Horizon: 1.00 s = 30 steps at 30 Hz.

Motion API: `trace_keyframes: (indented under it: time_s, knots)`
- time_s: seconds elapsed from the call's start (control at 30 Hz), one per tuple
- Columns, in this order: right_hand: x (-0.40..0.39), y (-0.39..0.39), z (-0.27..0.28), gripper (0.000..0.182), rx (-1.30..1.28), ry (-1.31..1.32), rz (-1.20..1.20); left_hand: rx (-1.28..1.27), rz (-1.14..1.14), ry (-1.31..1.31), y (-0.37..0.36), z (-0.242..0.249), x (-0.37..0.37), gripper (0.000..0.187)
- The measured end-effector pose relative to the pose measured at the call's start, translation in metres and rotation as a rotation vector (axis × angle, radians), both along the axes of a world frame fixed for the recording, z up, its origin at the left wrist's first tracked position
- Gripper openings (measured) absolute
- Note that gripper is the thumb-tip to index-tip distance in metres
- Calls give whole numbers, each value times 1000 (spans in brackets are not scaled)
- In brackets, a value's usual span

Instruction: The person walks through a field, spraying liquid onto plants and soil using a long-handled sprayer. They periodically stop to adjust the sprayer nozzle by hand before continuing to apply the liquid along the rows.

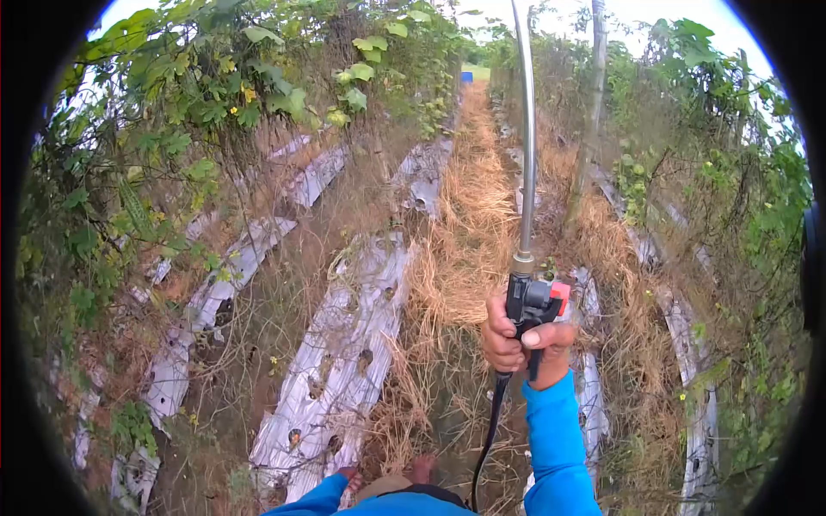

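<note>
My right hand (533, 335) is wrapped round the black handle of a spray wand (527, 172), with the thumb lying across the grip beside a red-and-grey part. The wand's long metal tube rises nearly upright from the handle and runs out of the top of the view. A black hose (491, 430) hangs from the handle's lower end and curves down toward my body. Of my left arm only a blue sleeve (317, 496) shows at the bottom edge; the left hand itself cannot be made out.
A straw-covered path (477, 198) runs straight ahead between planted rows. Silvery plastic mulch with holes (344, 353) covers the beds on both sides. Climbing leafy vines (198, 95) hang at left and right. A post (594, 112) stands right of the wand. Far off is something blue (466, 76).
</note>
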State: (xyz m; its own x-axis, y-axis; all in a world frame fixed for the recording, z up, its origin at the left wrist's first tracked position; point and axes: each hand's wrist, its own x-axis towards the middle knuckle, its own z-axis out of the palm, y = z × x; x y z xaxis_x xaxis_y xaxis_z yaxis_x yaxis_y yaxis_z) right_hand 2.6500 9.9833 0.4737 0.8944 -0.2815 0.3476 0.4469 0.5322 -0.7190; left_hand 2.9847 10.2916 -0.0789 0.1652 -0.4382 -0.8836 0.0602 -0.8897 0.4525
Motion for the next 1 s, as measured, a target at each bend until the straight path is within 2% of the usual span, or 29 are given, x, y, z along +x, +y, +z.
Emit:
trace_keyframes:
  time_s: [0.1, 0.13, 0.2, 0.23, 0.27, 0.33, 0.37, 0.4, 0.47, 0.5, 0.57, 0.63, 0.67, 0.77, 0.8, 0.9, 0.97, 1.0]
  knots:
    - [-31, 69, -29, 27, -4, 126, -341, 76, 136, 168, 23, -21, -19, 30]
    - [-41, 92, -38, 27, 12, 133, -354, 70, 223, 250, 37, -26, -27, 27]
    - [-59, 141, -50, 26, -69, 276, -696, 53, 145, 174, 71, -4, -46, 24]
    - [-68, 161, -55, 27, -88, 314, -709, 6, 75, 106, 80, 12, -56, 21]
    - [-73, 184, -58, 27, -45, 307, -674, 13, 47, 112, 99, 6, -57, 21]
    - [-85, 223, -70, 27, 103, 177, -368, 110, -43, 69, 144, -18, -49, 35]
    - [-89, 242, -76, 26, 137, 134, -257, 109, -59, 81, 166, -27, -47, 35]
    - [-93, 263, -82, 28, 174, 132, -255, 176, -53, 45, 191, -35, -45, 35]
    - [-100, 306, -81, 26, 172, 304, -495, 232, -57, 8, 215, -29, -52, 35]
    - [-103, 321, -80, 26, 174, 305, -506, 212, -50, -5, 233, -20, -55, 24]
    - [-113, 347, -83, 26, -301, 651, -1127, 242, 18, 71, 255, -5, -58, 14]
    - [-129, 364, -98, 25, -567, 818, -1466, 213, 62, 128, 274, -1, -60, 12]
    - [-129, 380, -80, 25, -657, 892, -1604, 180, 128, 184, 282, 1, -59, 11]
    - [-127, 429, -65, 26, -693, 995, -1782, 145, 115, 293, 297, 0, -53, 9]
    - [-122, 448, -63, 26, -687, 983, -1851, 149, 98, 289, 301, 2, -54, 9]
    - [-112, 506, -66, 25, -601, 1013, -1859, 49, -7, 178, 330, 2, -47, 11]
    - [-108, 535, -76, 25, -585, 993, -1873, 141, 9, 512, 346, -47, -29, 12]
    - [-109, 546, -80, 25, -534, 969, -1848, 138, -4, 521, 363, -56, -20, 12]
